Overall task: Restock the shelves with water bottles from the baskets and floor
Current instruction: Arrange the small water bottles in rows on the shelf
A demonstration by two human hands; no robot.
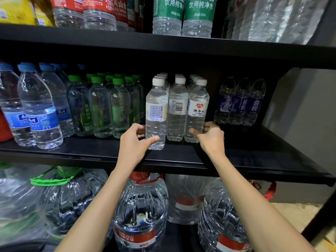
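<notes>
On the far left of the middle shelf stand the blue-capped bottles, several rows deep, and just beside them the green-capped bottles, also packed close.

Next comes the left hand. It grasps the left white-capped bottle low down, thumb across the front and fingers curled round the far side. That bottle stands upright on the shelf, a little forward of its neighbours. The middle white-capped bottle touches it and no hand holds it. The right white-capped bottle is grasped near its base by the right hand, thumb in front and fingers round the back. More white caps show in rows behind these three.

Past a gap, the dark-labelled bottles stand further back on the right.

The restocking looks well along: this shelf is mostly full, and the hands seem to be squaring up the front row. The gap and the bare front edge on the right could take more. Below, big jugs stand. No basket is in view, so what remains to be shelved cannot be told.
</notes>
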